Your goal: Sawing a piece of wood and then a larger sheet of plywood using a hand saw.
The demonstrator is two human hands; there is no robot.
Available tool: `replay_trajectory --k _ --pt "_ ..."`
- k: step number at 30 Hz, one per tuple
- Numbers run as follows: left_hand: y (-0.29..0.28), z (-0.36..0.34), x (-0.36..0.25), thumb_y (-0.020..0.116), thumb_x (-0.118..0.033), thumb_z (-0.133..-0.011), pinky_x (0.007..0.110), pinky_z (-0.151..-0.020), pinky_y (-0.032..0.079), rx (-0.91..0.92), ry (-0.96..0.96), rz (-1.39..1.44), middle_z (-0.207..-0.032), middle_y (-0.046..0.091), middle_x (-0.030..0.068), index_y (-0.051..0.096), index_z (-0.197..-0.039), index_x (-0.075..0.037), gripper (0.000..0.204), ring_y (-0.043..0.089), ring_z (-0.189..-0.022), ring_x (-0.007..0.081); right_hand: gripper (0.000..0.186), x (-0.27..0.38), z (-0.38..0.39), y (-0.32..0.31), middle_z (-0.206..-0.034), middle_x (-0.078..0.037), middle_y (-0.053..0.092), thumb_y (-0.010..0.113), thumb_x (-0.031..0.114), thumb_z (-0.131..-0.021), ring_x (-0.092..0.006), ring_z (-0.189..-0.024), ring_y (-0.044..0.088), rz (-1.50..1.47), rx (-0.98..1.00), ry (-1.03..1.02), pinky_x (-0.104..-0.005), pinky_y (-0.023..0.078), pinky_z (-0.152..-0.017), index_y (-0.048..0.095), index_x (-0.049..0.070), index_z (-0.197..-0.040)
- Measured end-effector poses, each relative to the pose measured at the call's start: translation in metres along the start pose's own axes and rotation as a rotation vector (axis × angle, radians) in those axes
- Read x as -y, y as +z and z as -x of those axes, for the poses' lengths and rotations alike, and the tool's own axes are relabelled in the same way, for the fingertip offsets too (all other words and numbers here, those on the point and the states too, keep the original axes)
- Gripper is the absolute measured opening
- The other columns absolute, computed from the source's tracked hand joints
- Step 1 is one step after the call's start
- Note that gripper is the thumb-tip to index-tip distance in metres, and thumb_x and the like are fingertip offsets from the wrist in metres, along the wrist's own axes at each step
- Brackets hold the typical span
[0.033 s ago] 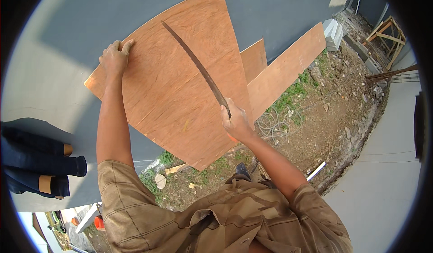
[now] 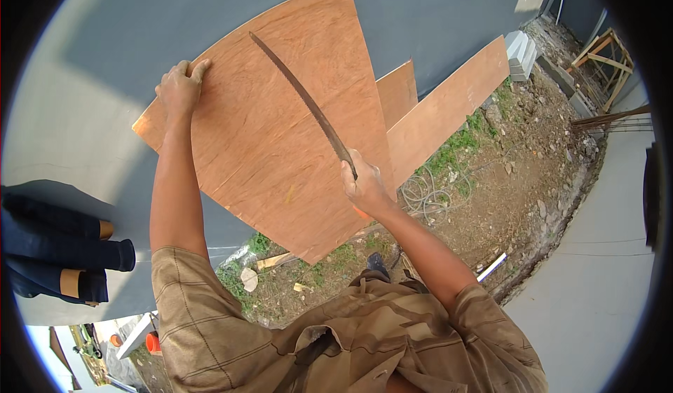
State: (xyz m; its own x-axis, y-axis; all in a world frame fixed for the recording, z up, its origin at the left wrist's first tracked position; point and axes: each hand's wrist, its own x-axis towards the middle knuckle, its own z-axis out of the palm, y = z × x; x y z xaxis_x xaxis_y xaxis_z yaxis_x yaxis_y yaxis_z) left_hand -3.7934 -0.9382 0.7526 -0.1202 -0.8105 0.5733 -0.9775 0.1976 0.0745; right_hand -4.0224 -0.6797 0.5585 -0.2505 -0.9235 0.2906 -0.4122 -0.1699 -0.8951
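Note:
A large reddish-brown plywood sheet [image 2: 259, 148] stands tilted in front of me by the grey wall. My left hand [image 2: 181, 90] is closed over its upper left edge, the thumb lying on the face and the other fingers partly hidden behind the edge. In my right hand [image 2: 368, 186] is a handsaw [image 2: 306, 99], gripped at its lower end. Its long, narrow, toothed blade slants up and left across the plywood face. Whether the blade touches the sheet I cannot tell. My fingers cover most of the saw's handle; a bit of orange shows below them.
Two more plywood pieces [image 2: 456, 106] lean on the grey wall [image 2: 449, 22] at the right. A coiled grey hose [image 2: 424, 195] lies on the dirt and grass. Dark clothes [image 2: 63, 246] hang at the left. A wooden frame [image 2: 608, 64] stands far right.

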Motion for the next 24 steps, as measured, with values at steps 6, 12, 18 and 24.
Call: replay_trajectory --k 6,12,18,24 --pt "-0.001 -0.003 0.001 0.058 -0.061 -0.084 0.042 -0.086 0.036 0.055 -0.030 -0.034 -0.091 0.067 0.0060 0.066 -0.081 -0.010 0.052 0.057 -0.094 0.0268 0.028 -0.019 -0.009 0.023 -0.074 -0.025 0.060 0.051 0.008 -0.092 -0.0439 -0.072 0.062 0.181 -0.159 -0.184 -0.0504 0.047 -0.061 0.047 0.003 -0.120" --pt "0.002 -0.004 0.010 0.058 -0.064 -0.083 0.042 -0.086 0.035 0.054 -0.020 -0.033 -0.086 0.068 0.0047 0.066 -0.081 -0.011 0.054 0.059 -0.090 0.0256 0.028 -0.044 0.015 0.024 -0.075 -0.025 0.061 0.051 0.007 -0.091 -0.0433 -0.071 0.062 0.209 -0.047 -0.104 -0.0502 0.049 -0.062 0.047 0.001 -0.118" --pt "0.008 -0.013 0.023 0.054 -0.072 -0.080 0.043 -0.089 0.035 0.107 -0.017 -0.056 -0.083 0.069 0.0038 0.067 -0.083 -0.013 0.061 0.061 -0.089 0.0245 0.029 -0.070 0.056 0.027 -0.076 -0.027 0.061 0.052 0.008 -0.091 -0.0444 -0.073 0.062 0.200 0.004 -0.043 -0.0510 0.049 -0.062 0.047 -0.001 -0.118" --pt "0.013 -0.025 0.037 0.046 -0.080 -0.078 0.045 -0.093 0.037 0.159 -0.038 -0.142 -0.095 0.071 0.0040 0.068 -0.099 -0.017 0.070 0.062 -0.101 0.0243 0.032 -0.107 0.117 0.032 -0.083 -0.025 0.064 0.055 0.010 -0.088 -0.0401 -0.078 0.065 0.284 0.071 0.042 -0.0475 0.053 -0.067 0.049 0.001 -0.119"
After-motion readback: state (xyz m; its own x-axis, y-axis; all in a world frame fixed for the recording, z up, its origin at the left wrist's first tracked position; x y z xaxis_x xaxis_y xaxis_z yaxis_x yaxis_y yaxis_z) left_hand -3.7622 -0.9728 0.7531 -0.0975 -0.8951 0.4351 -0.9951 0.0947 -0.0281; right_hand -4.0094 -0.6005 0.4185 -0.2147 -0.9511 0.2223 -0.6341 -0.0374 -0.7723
